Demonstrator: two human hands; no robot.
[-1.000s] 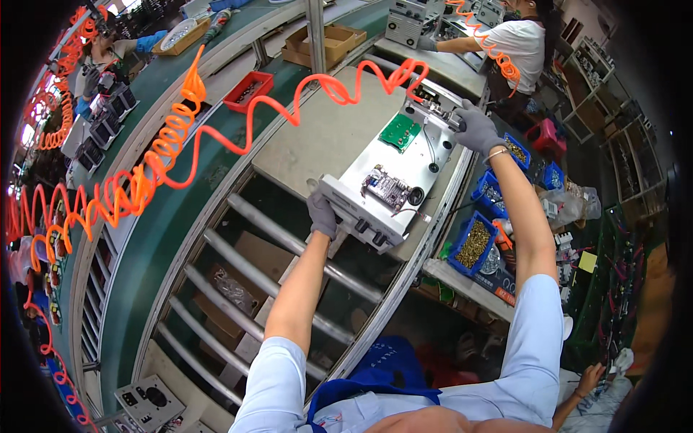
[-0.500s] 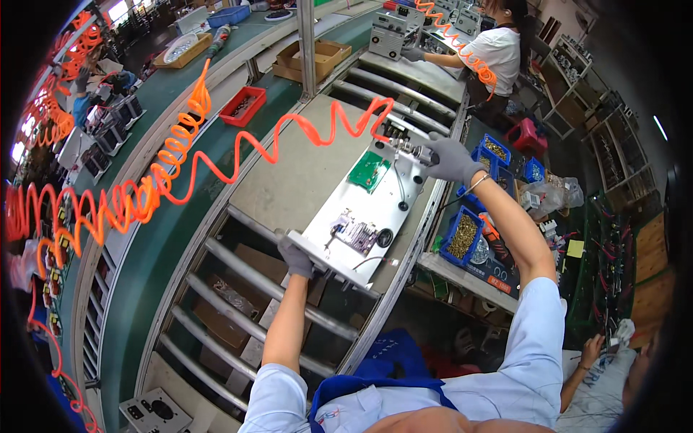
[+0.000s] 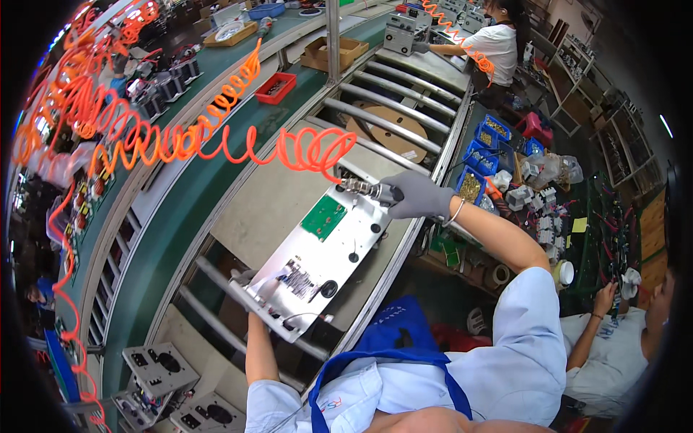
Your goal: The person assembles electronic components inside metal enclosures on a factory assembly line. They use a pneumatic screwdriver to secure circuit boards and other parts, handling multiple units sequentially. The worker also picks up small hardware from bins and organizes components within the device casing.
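A long bare-metal chassis plate (image 3: 350, 249) with an upright end panel (image 3: 260, 309) lies slantwise on a flat board (image 3: 253, 216) on the roller conveyor. Fixed on the plate are a green circuit board (image 3: 323, 219), a finned component block (image 3: 297, 280) and black round grommets. My left hand (image 3: 244, 277), in a grey glove, grips the near end panel; its fingers are partly hidden behind it. In my gloved right hand (image 3: 422, 196) is a metal air screwdriver (image 3: 369, 190), held nearly level over the far end of the chassis. An orange coiled hose (image 3: 317, 148) runs to it.
Blue bins (image 3: 471, 186) of small brass-coloured parts stand on the right. Metal panels with round cut-outs (image 3: 160, 366) lie at lower left. A red tray (image 3: 276, 88) sits on the green belt. One co-worker (image 3: 498, 47) handles a unit at the far end; another person (image 3: 613, 339) is at lower right.
The chassis and its board have come nearer to me along the rollers, both hands with them. More rollers and a round brown disc show beyond. The hose coils hang more bunched.
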